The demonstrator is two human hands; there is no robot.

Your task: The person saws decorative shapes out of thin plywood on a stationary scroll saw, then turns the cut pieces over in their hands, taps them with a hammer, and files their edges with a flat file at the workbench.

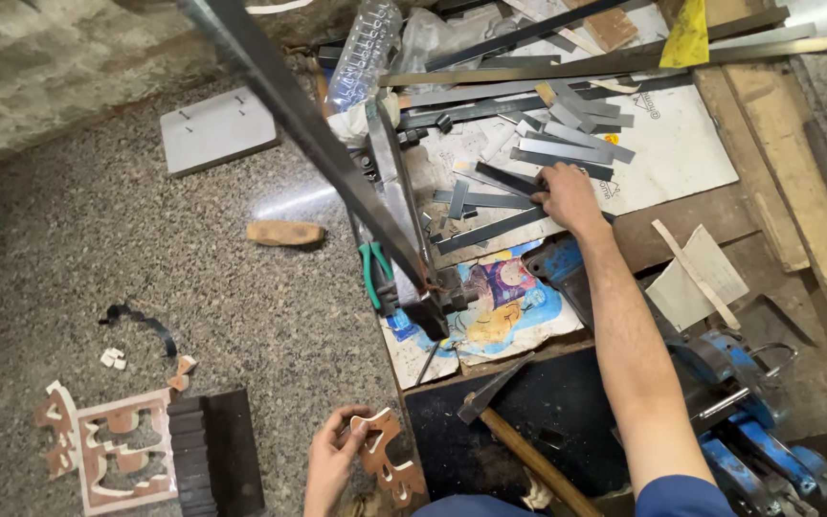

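- Near edge, left hand [329, 458]: fingers wrapped around one carved wooden fretwork piece [387, 454], held low by my knee. Its lower end is cut off by the frame edge.
- One hammer [514, 433] lies on the dark part of the table [681, 215], head up-left, wooden handle running toward me. The handle end is hidden near the bottom.
- One blue bench vise [753, 426] at the right. My right forearm covers part of it, and its base is out of frame.
- On the floor [98, 249] to the left: one larger cut-out wooden panel [112, 450] next to one dark ribbed block [214, 450]. I count two or three small offcuts near them, too small to be sure.
- Mid table: one pair of green-handled pliers [372, 273], and one colourful printed sheet [500, 306] under a dark lever tool [409, 220].
- Right hand [567, 196]: reaching out, fingers pressed down flat on a long grey metal strip [490, 230] on the white board [691, 144]. I see contact, but can't tell whether they are closed around it.
- About ten more short metal strips [567, 144] are fanned out just beyond that hand. They overlap, so the exact count is unclear.
- One wooden block [284, 233] and one grey slab [217, 129] lie on the floor further out.
- Far edge: one clear plastic bottle [364, 43], its top cut off. One long dark bar [289, 105] crosses the view diagonally, blurred.
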